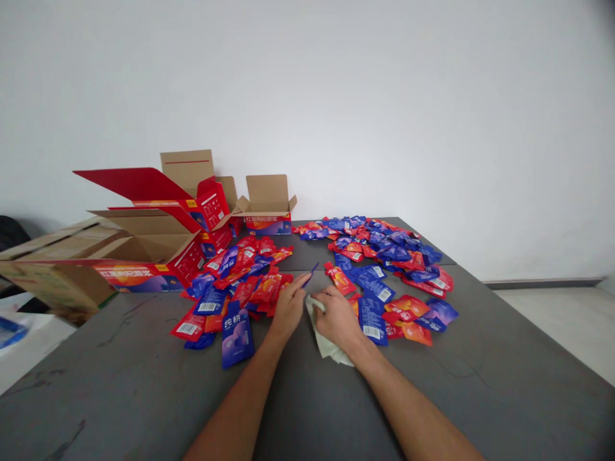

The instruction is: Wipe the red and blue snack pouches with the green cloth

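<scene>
My left hand is closed on a blue pouch, seen nearly edge-on as it sticks out past the fingers. Just to the right, my right hand grips a crumpled pale cloth whose lower part hangs toward the table. A heap of red and blue pouches lies left of my left hand, with a blue pouch flat at its near edge. More pouches lie right of my right hand, among them a blue one with its barcode side up and a red one.
Open red cartons stand at the left, with a smaller open box at the back against the white wall. A large pile of pouches covers the table's far right. The dark grey table has its right edge beside the floor.
</scene>
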### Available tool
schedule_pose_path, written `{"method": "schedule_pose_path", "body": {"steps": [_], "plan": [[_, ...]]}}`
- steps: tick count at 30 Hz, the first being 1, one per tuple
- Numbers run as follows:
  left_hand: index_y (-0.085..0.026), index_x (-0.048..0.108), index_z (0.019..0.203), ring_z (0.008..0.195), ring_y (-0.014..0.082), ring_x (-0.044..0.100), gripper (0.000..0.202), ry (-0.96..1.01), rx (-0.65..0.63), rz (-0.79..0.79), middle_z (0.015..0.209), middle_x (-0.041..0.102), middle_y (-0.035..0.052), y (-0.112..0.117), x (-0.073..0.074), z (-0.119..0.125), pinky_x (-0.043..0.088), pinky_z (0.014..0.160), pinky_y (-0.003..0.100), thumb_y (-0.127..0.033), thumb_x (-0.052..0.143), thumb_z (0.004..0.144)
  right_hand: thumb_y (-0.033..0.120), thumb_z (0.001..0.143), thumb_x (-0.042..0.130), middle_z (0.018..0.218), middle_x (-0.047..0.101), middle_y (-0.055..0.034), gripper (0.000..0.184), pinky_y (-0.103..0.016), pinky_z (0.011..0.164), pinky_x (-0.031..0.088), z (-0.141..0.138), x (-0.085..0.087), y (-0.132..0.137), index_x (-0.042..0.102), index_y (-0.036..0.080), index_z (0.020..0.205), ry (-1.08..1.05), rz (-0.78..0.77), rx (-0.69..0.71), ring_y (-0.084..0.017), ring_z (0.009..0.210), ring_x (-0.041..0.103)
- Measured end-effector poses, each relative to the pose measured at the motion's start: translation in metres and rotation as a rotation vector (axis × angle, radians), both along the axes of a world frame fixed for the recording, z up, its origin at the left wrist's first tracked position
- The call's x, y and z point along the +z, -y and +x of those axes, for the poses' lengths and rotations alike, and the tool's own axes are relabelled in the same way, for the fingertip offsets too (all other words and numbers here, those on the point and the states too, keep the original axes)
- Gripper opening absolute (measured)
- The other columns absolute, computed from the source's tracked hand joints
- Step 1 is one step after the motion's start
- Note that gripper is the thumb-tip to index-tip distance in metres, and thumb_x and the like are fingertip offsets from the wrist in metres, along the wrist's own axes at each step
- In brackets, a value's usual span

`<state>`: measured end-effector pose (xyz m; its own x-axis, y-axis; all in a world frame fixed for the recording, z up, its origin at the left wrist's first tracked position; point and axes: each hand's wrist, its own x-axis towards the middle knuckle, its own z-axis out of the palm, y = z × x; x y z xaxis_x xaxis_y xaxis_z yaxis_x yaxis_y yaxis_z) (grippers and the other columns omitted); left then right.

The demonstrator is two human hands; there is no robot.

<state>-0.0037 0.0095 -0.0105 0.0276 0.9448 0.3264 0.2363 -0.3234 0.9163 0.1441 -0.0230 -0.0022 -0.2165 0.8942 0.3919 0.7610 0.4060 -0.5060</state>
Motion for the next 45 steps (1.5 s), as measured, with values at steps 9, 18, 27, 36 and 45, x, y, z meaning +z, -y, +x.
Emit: {"method": "schedule_pose_path", "body": {"steps": [9, 18, 27, 36, 45], "plan": [[-0.031, 0.074, 0.114, 0.142, 0.0362, 0.029, 0.035, -0.955, 0.129, 0.125, 0.145, 0.053, 0.006, 0.003, -0.027, -0.005, 0.026, 0.113, 0.056, -0.022, 0.052, 0.087, 0.024, 0.088, 0.054, 0.118, 0.064, -0.0142, 0.023, -0.028, 0.093, 0.045, 0.019, -0.004, -0.015, 0.071, 0.017, 0.1, 0.077, -0.132, -0.248, -0.022, 0.105, 0.063], [-0.022, 0.067, 0.124, 0.146, 0.0399, 0.022, 0.044, -1.145, 0.336, 0.054, 0.154, 0.041, 0.0135, 0.011, -0.017, -0.013, 0.021, 0.111, 0.063, -0.021, 0.048, 0.085, 0.029, 0.09, 0.049, 0.105, 0.069, -0.0171, 0.032, -0.032, 0.094, 0.046, 0.029, -0.007, -0.028, 0.07, 0.014, 0.109, 0.181, -0.267, -0.25, -0.026, 0.11, 0.062], [-0.017, 0.07, 0.118, 0.147, 0.0389, 0.02, 0.041, -1.095, 0.43, 0.061, 0.15, 0.046, 0.0154, 0.012, -0.013, -0.005, 0.013, 0.117, 0.062, -0.019, 0.051, 0.082, 0.027, 0.09, 0.05, 0.111, 0.068, -0.0166, 0.025, -0.027, 0.094, 0.044, 0.028, -0.011, -0.028, 0.069, 0.014, 0.097, 0.233, -0.229, -0.136, -0.023, 0.106, 0.064], [-0.015, 0.063, 0.126, 0.13, 0.0247, 0.049, 0.046, -0.758, 0.026, 0.15, 0.13, 0.063, 0.0145, -0.001, -0.016, 0.007, 0.033, 0.114, 0.043, -0.007, 0.037, 0.088, 0.021, 0.084, 0.055, 0.089, 0.07, -0.0056, 0.015, -0.026, 0.083, 0.046, 0.022, -0.006, -0.018, 0.069, 0.02, 0.079, 0.044, -0.183, 0.017, -0.018, 0.087, 0.064], [-0.017, 0.038, 0.149, 0.143, 0.0312, 0.034, 0.082, -0.715, -0.149, 0.062, 0.148, 0.049, 0.0141, 0.005, -0.038, 0.01, 0.023, 0.118, 0.05, -0.005, 0.05, 0.069, 0.019, 0.081, 0.054, 0.086, 0.071, -0.0043, 0.017, -0.025, 0.077, 0.048, 0.023, -0.011, -0.023, 0.07, 0.021, 0.076, -0.098, -0.298, -0.065, -0.017, 0.08, 0.064]]}}
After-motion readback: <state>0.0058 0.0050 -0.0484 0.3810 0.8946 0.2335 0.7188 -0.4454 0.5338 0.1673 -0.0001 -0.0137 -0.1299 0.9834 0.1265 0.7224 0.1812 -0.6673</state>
